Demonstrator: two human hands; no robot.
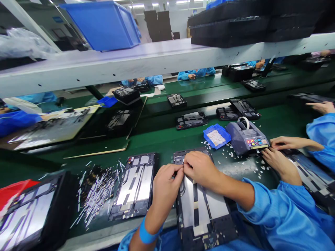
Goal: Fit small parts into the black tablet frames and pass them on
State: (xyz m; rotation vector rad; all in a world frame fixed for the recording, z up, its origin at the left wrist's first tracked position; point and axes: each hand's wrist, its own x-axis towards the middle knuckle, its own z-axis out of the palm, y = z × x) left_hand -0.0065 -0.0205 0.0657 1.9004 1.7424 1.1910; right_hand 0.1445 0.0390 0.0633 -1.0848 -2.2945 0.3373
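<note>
A tablet with its inside exposed (217, 205) lies in front of me, silver panels and black strips showing. Over its upper part, my left hand (167, 183) pinches with thumb and forefinger. My right hand (200, 169) meets it there, fingertips drawn together. Whatever sits between the fingers is too small and covered to make out. To the left rests a second opened tablet (137, 184), next to a heap of thin white and black strips (101, 190). A blue band is around my left wrist.
Beyond my right hand are a blue tray (216, 136) of small white pieces and a tape dispenser (246, 137). A co-worker's hands (282, 164) work at the right. Stacked tablets (39, 209) stand left; a shelf (157, 57) with a blue bin (102, 26) spans above.
</note>
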